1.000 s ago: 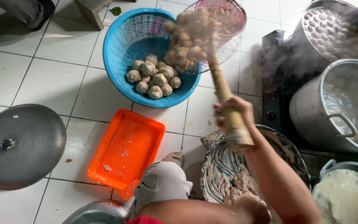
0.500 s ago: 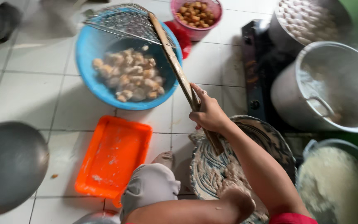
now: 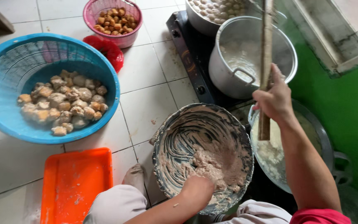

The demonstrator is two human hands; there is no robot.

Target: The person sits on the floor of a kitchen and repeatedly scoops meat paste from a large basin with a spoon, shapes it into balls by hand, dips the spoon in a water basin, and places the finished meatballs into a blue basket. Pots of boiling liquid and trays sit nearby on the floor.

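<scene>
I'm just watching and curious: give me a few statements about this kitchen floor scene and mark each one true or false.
1. The left hand is in the paste-smeared bowl. True.
2. The right hand grips a metal ladle. False: it holds a wooden handle.
3. The blue basket is empty. False: it holds pale fried balls.
4. An orange tray lies on the floor tiles. True.
5. The pink basket holds brown pieces. True.

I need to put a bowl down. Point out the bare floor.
Bare tiles lie between the blue basket, the pink basket and the stove. It is crowded on the right, around the steel pot and the paste bowl.
</scene>
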